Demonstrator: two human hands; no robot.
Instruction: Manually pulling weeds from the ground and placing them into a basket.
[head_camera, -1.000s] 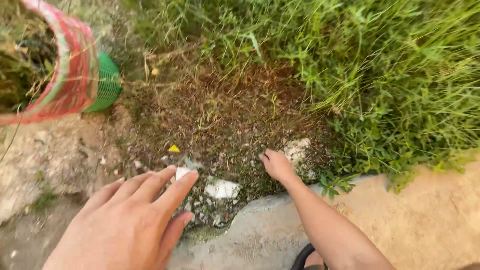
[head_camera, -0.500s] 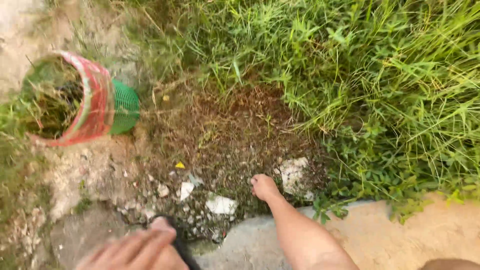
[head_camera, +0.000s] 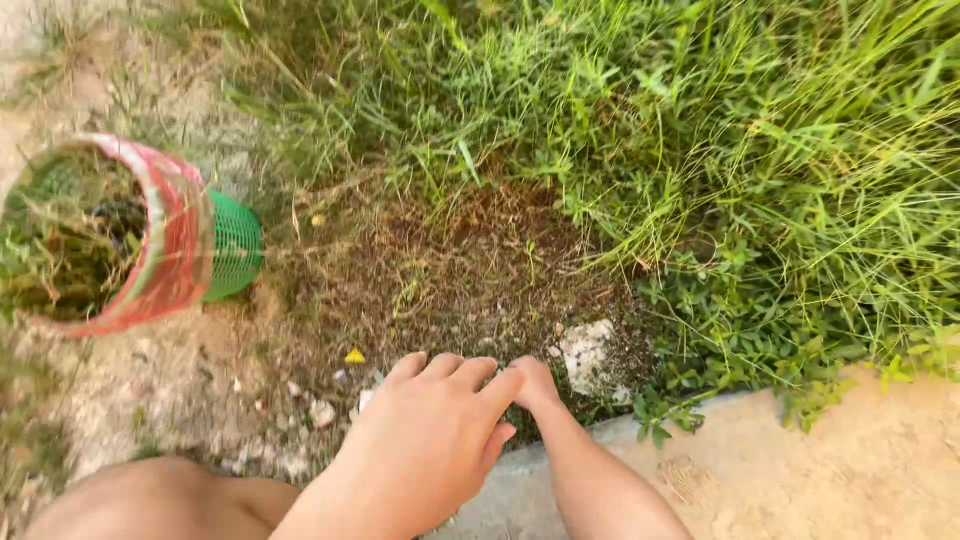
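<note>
My left hand (head_camera: 425, 440) reaches forward low over a patch of bare brown soil (head_camera: 450, 270), fingers stretched out and holding nothing; its fingertips touch or overlap my right hand (head_camera: 538, 385). The right hand is curled with knuckles up, pressed onto the soil beside a white stone (head_camera: 588, 350). My left fingers partly hide it, and whether it grips anything I cannot tell. A green plastic basket with a red rim (head_camera: 235, 248) lies on its side at the left, stuffed with pulled grass and weeds.
Tall green grass (head_camera: 750, 150) fills the top and right. A grey concrete edge (head_camera: 520, 485) and sandy ground (head_camera: 850, 470) run along the bottom right. Small white pebbles (head_camera: 322, 412) and a yellow scrap (head_camera: 354, 356) lie by the soil. My bare knee (head_camera: 150, 500) shows bottom left.
My left hand dropped out low, then came forward to meet the right hand. The right hand stayed on the soil. The view shifted, so the basket now sits lower left.
</note>
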